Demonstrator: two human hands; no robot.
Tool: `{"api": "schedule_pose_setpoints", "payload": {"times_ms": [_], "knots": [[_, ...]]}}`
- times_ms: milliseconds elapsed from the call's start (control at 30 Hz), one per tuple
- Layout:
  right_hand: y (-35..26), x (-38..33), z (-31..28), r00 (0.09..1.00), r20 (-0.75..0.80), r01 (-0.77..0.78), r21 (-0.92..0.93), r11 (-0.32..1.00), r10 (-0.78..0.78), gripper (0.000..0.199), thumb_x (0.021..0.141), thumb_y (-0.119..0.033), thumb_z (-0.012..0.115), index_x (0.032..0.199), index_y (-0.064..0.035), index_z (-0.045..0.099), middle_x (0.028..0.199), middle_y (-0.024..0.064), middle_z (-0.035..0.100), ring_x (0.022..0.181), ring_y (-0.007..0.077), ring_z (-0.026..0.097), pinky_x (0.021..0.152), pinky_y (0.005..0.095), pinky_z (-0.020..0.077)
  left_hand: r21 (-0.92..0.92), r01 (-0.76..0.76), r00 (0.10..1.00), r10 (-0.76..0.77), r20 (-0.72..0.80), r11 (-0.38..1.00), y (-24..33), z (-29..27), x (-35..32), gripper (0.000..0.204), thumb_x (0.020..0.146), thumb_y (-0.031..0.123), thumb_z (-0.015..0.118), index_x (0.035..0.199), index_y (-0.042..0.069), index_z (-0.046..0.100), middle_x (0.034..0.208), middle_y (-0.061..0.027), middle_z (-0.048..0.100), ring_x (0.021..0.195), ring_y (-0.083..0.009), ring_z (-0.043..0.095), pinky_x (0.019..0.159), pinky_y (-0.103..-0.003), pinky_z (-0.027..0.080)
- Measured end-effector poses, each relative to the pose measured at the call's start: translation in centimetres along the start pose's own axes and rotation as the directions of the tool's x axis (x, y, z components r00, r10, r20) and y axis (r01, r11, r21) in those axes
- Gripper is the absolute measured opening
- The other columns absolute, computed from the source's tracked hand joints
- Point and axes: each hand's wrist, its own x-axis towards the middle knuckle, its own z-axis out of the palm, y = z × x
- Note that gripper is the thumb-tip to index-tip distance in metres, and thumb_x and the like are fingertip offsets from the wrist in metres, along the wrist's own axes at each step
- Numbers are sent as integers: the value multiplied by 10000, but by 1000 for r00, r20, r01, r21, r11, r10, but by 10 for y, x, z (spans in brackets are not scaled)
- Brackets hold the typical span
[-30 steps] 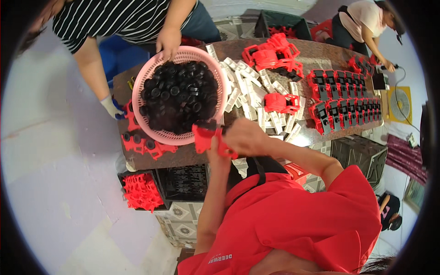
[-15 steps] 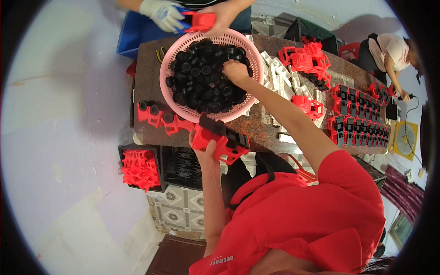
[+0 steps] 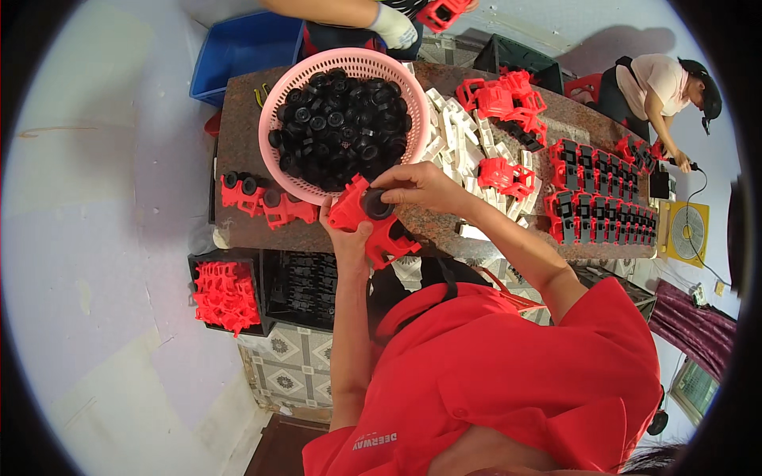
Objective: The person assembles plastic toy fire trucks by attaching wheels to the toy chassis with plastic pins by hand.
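My left hand (image 3: pixel 347 235) grips a red plastic toy body (image 3: pixel 367 226) from below, just in front of the table edge. My right hand (image 3: pixel 415 186) presses a black wheel (image 3: pixel 375 205) onto the top of that red body with its fingertips. Right behind both hands stands a pink round basket (image 3: pixel 274 105) filled with several black wheels (image 3: pixel 341 127).
Red bodies with wheels (image 3: pixel 262 200) lie at the table's left. White parts (image 3: pixel 451 131), loose red bodies (image 3: pixel 502 99) and rows of red and black pieces (image 3: pixel 603 198) fill the right. A black crate (image 3: pixel 226 293) holds red parts. Another person's gloved hand (image 3: pixel 394 28) holds a red piece; a second person (image 3: pixel 659 87) works at far right.
My right hand came back from the basket with a black wheel and set it on the red body. My left hand lifted the red body closer to the basket.
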Motion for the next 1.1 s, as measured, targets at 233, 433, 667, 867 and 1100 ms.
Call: {"api": "schedule_pose_setpoints", "payload": {"times_ms": [233,433,667,867,1100], "knots": [[12,-9,13,999,-51,0,-77,997,-4,558,823,-235,699,1321,-47,529,1199,82,615,1060,176,588,928,327,464,96,88,994,-82,-66,991,-4,-6,-20,947,683,-14,804,1415,119,218,1302,-126,448,1174,-232,511,1016,-384,444],[27,-12,42,952,239,-235,165,958,192,502,823,-197,640,1290,-35,551,1120,65,607,1030,110,550,881,272,456,160,165,979,-142,-146,973,-13,-24,-43,894,683,-12,802,1386,104,263,1289,-119,452,1161,-233,517,1007,-375,442],[119,133,19,898,-270,-438,-486,756,347,427,857,-435,649,1040,-49,653,848,108,688,704,260,684,627,387,551,-105,95,948,-123,-295,990,-3,-36,-31,678,788,14,712,1351,72,339,1266,-132,496,1115,-254,565,952,-400,502],[173,153,26,886,-451,-454,-795,402,109,414,810,-402,718,999,-56,594,881,138,680,784,317,681,683,399,555,-77,-55,943,27,-332,996,14,-39,-8,446,877,111,635,1296,45,495,1195,-71,587,1044,-210,612,907,-371,526],[85,86,7,922,-348,-198,-52,979,168,313,748,-136,796,985,-30,620,847,72,667,792,153,638,689,290,503,-35,-144,862,108,-495,989,11,-39,20,389,873,60,650,1243,22,536,1143,-78,613,989,-188,635,858,-342,554]]}}
